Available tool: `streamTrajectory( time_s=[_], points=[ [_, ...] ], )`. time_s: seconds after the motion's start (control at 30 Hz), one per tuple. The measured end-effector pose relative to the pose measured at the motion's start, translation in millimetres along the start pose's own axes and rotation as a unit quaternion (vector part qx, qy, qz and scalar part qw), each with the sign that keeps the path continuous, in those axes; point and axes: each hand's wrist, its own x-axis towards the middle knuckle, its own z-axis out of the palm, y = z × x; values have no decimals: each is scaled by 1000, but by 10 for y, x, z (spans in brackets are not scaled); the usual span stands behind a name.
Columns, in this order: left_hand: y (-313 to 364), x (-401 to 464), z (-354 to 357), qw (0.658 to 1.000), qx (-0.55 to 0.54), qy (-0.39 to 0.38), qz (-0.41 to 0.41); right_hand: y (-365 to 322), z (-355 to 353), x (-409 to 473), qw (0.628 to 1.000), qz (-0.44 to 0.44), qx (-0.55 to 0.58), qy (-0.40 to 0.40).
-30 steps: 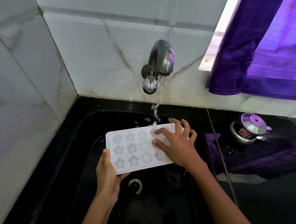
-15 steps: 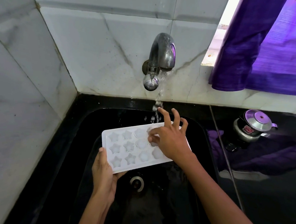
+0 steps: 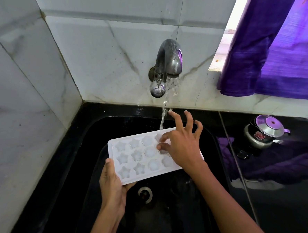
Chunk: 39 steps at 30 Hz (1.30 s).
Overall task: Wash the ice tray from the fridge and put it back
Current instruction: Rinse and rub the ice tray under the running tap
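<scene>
A white ice tray (image 3: 138, 156) with star and flower shaped cups is held over the black sink (image 3: 91, 148), under the running tap (image 3: 168, 63). My left hand (image 3: 113, 184) grips the tray's near left corner, thumb on top of the rim. My right hand (image 3: 181, 143) lies over the tray's far right part. Its thumb and one finger press into the cups there, and its other fingers are spread and raised. The water stream (image 3: 163, 117) falls just left of my right fingers onto the tray's far edge. That hand hides the tray's right end.
The drain (image 3: 144, 194) sits below the tray in the sink bottom. A small steel pressure cooker (image 3: 264, 132) stands on the black counter to the right. A purple curtain (image 3: 280, 48) hangs at the upper right. Marble tile walls close off the left and back.
My right hand's fingers have lifted and spread while the thumb and one finger rub the cups. The tray stays under the stream in my left hand.
</scene>
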Motion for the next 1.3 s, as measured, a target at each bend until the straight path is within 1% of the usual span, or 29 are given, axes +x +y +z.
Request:
streamTrajectory(
  time_s=[0.07,0.17,0.2,0.23,0.33,0.37,0.4,0.5,0.53,0.6,0.63,0.77,0.93,1.07,1.1,1.23,1.27,1.3],
  points=[
    [13,2,-3,1000,-3,0,1,-4,-7,15,1000,-6,8,3],
    [19,2,-16,1000,-1,6,6,2,21,13,999,-24,20,-29],
    [16,2,-25,1000,-2,9,7,-5,23,2,999,-22,38,-26],
    [12,6,-32,1000,-4,11,9,-12,19,-15,998,-11,65,-6],
    [12,-2,-46,1000,-8,16,17,-7,-20,-78,980,53,160,108],
    [15,-8,-40,1000,-11,18,21,4,-15,-102,977,58,167,120],
    [18,-12,-28,999,-14,18,26,13,-1,-130,980,48,166,103],
    [16,-43,21,999,-25,16,35,29,57,-211,989,-7,146,-14],
    [11,-54,32,999,-27,15,37,39,77,-228,990,-16,135,-42],
    [-7,-73,39,999,-25,13,38,47,90,-244,991,-21,114,-66],
    [-16,-80,37,999,-22,11,38,42,77,-243,992,-20,111,-64],
    [-39,-99,35,999,-13,-3,38,33,11,-216,995,12,98,-2],
    [-50,-92,33,999,-29,-10,34,76,37,-208,994,0,99,-50],
    [-62,-81,22,999,-35,-7,26,80,14,-202,991,6,136,-2],
    [-63,-78,23,999,-35,-7,24,82,7,-192,990,10,138,-2],
    [-73,-62,41,999,-32,-12,20,112,24,-165,989,1,120,-89],
    [-78,-60,41,999,-29,-14,20,116,31,-164,988,2,124,-91],
    [-85,-61,41,999,-26,-16,20,119,38,-167,989,6,129,-74]
  ],
)
